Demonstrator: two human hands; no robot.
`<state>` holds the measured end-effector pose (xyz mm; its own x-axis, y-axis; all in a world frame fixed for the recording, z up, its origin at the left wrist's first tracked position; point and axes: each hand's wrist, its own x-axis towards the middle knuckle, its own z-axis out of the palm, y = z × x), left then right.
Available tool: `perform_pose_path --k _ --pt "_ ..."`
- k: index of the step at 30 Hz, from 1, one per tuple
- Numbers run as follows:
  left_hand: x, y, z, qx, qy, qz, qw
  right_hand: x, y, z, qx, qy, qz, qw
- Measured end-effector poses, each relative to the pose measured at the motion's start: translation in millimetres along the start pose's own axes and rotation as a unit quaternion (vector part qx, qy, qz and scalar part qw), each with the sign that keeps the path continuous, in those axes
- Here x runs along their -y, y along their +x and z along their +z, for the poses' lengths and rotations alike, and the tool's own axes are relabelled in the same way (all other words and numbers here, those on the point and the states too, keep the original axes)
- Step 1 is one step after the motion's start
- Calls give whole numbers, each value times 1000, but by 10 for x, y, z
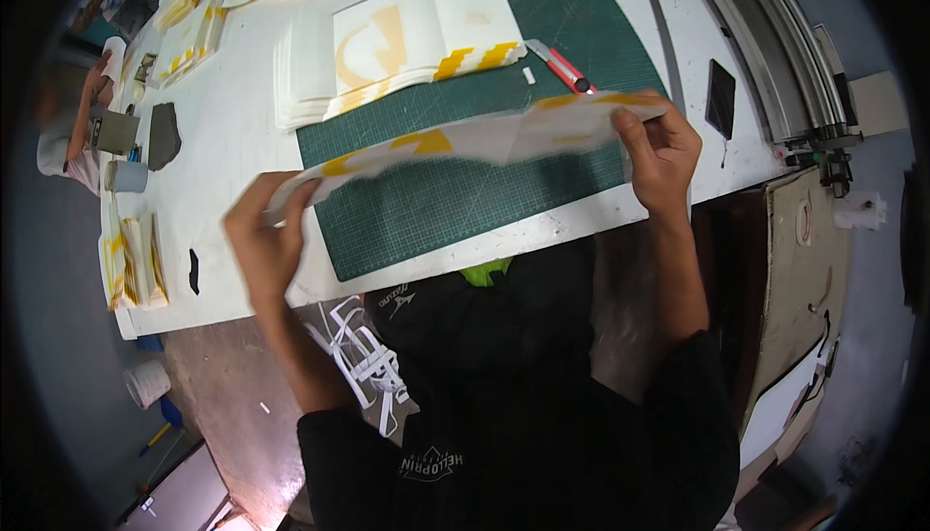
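A long white printed sheet [475,141] with yellow shapes stretches between my hands above the green cutting mat [455,206]. My left hand [268,235] pinches its left end, thumb on the near side; slight blur softens that hand. At the other end, my right hand [664,158] grips the sheet between thumb and fingers. The sheet bows a little and shows a crease near its middle. Behind it, a stack of similar white and yellow folded sheets [387,42] lies on the mat. A red utility knife [562,68] rests to the right of the stack, beside a small white scrap [529,76].
A dark phone [720,98] and a long metal strip [662,37] lie on the white table [232,134] at right. More printed stacks [194,37] stand far left, near another person [82,129]. White paper offcuts [366,361] hang or lie below the table edge.
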<state>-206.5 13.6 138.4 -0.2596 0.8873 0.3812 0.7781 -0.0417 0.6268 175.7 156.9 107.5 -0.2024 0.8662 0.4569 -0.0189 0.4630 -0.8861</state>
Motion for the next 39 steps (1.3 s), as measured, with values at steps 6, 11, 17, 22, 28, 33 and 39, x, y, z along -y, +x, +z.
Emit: perform_pose_path --k 6,11,17,22,28,33,39 --pt "-45 212 -482 2 -168 -88 982 138 272 127 -32 39 7 999" --pt "75 119 -292 -20 -204 -103 973 106 253 167 -7 38 18 999" --pt "291 -9 -45 -15 -258 -114 959 -115 169 148 -2 44 44 998" --pt "364 -64 -69 -64 -269 -154 949 60 158 151 -1 42 63 997" --pt "436 -130 -266 -58 -352 -152 922 378 165 169 11 77 115 990" --pt "276 -156 -305 -88 -352 -144 921 449 155 174 21 87 111 990" --pt "311 -214 -383 -90 -354 -142 920 461 128 141 36 75 101 991"
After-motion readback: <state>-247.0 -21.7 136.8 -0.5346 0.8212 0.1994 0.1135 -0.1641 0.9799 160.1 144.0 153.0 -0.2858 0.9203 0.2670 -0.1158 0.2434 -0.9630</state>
